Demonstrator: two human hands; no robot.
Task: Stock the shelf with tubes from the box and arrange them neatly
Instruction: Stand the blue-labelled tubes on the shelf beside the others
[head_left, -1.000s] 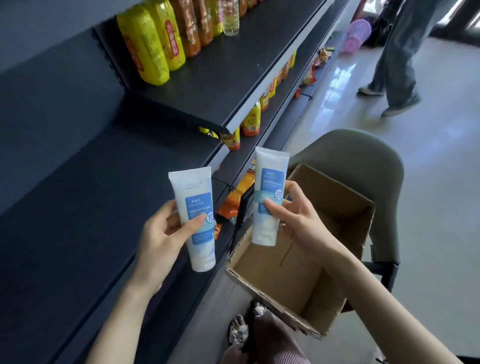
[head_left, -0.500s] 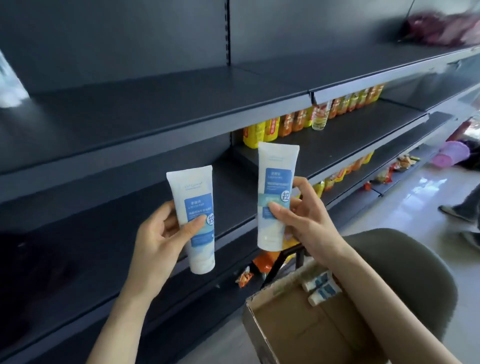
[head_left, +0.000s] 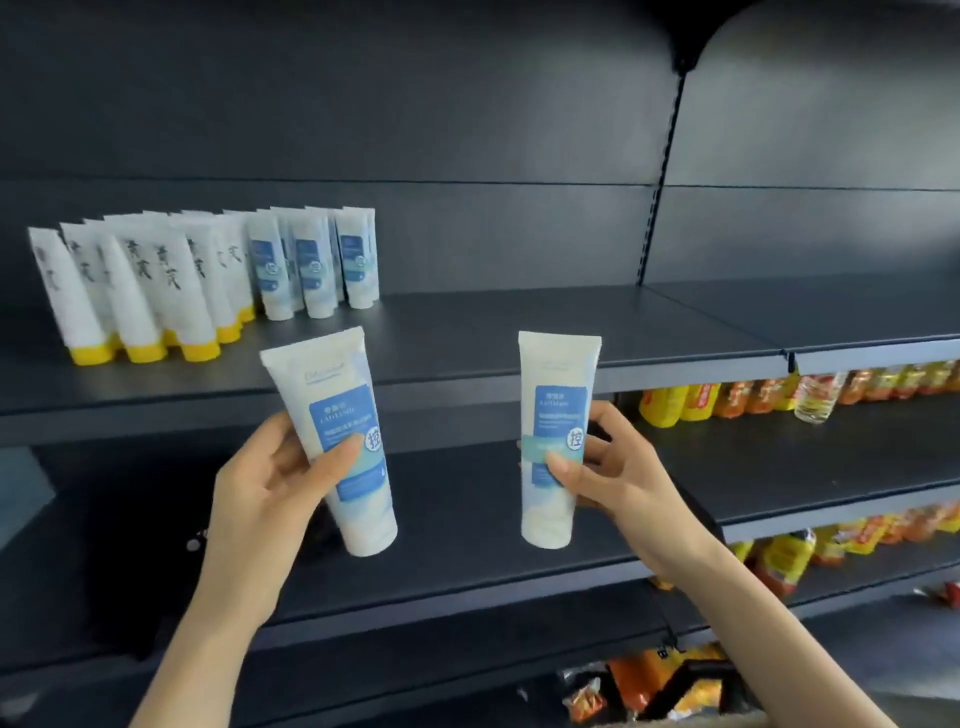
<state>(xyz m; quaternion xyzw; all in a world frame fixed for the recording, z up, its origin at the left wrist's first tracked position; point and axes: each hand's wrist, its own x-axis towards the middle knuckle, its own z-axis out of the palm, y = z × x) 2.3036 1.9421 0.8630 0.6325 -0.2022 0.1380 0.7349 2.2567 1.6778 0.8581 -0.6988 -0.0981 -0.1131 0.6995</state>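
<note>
Left hand (head_left: 270, 483) gripping a white-blue tube (head_left: 337, 441) tilted left, right hand (head_left: 618, 473) pinching a second tube (head_left: 556, 441) upright (caps down), both held before the dark shelf (head_left: 519, 338), well apart from the standing tube rows (head_left: 208, 275) on it at left

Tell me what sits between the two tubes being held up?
Nothing; the head view shows only bare dark shelf between the left tube and the right tube.
</note>
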